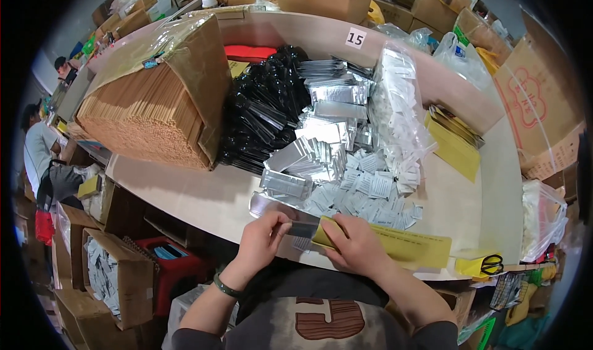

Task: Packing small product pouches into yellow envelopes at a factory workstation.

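My left hand (262, 237) is closed, with thumb and finger pinching a long silver foil packet (305, 229) near the table's front edge. The packet's right end meets the open end of a long yellow paper sleeve (415, 248); how far inside it reaches is hidden. Around that end of the sleeve my right hand (358, 244) is closed, thumb on top. Just beyond both hands lie a heap of silver foil packets (285, 184) and a scatter of small white printed sachets (374, 187).
An open carton (216, 66) of tightly packed brown paper sleeves (142, 118) stands left. Next to it lie black glossy long-handled pieces (262, 109). A clear bag of white sachets (395, 90), yellow sleeves (454, 143) and black-handled scissors (492, 264) are on the right. A raised panel (426, 50) edges the table.
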The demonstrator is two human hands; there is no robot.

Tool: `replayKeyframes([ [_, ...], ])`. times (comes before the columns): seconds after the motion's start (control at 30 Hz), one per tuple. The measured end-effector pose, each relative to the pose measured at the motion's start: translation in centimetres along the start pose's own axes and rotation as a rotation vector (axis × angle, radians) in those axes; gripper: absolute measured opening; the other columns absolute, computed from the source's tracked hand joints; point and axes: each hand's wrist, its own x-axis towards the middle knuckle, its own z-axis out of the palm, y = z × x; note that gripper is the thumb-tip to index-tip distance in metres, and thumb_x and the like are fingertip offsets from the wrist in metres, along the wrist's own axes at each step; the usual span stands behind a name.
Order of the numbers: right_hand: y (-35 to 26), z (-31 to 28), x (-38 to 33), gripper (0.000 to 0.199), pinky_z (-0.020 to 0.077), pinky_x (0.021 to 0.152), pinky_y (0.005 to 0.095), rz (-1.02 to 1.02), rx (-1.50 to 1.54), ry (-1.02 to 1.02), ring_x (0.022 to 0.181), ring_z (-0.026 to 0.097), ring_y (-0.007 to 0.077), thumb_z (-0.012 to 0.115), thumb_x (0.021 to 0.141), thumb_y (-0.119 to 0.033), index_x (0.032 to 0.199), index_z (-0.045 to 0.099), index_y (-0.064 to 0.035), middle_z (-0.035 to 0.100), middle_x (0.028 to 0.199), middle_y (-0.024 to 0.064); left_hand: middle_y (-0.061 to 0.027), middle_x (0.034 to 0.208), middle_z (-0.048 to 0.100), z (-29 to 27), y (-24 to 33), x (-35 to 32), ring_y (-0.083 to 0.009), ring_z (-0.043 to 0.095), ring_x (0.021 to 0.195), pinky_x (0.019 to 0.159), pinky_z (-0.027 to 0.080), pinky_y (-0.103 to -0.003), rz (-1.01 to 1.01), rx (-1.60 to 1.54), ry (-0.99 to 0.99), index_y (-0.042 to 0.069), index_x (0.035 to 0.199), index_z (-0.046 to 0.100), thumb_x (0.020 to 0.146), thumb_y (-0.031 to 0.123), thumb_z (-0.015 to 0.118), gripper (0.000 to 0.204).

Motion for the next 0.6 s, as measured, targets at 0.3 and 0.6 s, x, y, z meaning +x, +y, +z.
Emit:
replayKeyframes([
  [0.3, -0.4, -0.8, -0.5, 0.057, 0.0525, 0.080, 0.0438, -0.094, -0.099, 0.062, 0.099, 0.062, 0.0366, 0.080, 0.074, -0.018, 0.125, 0.057, -0.0068, 0.058, 0.120, 0.0199, -0.0090, 0.090, 0.071, 0.4, 2.8, -2.8, -0.0239, 0.069, 0.073, 0.059, 0.056, -0.033, 0.830, 0.287, 0.057, 0.004, 0.095, 0.071, 0.075, 0.003, 0.067, 0.020],
  [0.6, -0.6, -0.7, -0.7, 0.052, 0.0510, 0.080, 0.0422, -0.067, -0.024, -0.011, 0.098, 0.062, 0.0348, 0.074, 0.078, -0.016, 0.127, 0.059, -0.0099, 0.059, 0.119, 0.0190, -0.0123, 0.087, 0.067, 1.3, 1.3, -0.5, -0.0303, 0.068, 0.079, 0.069, 0.054, -0.035, 0.145, 0.152, 0.118, 0.005, 0.101, 0.066, 0.084, 0.003, 0.070, 0.017],
])
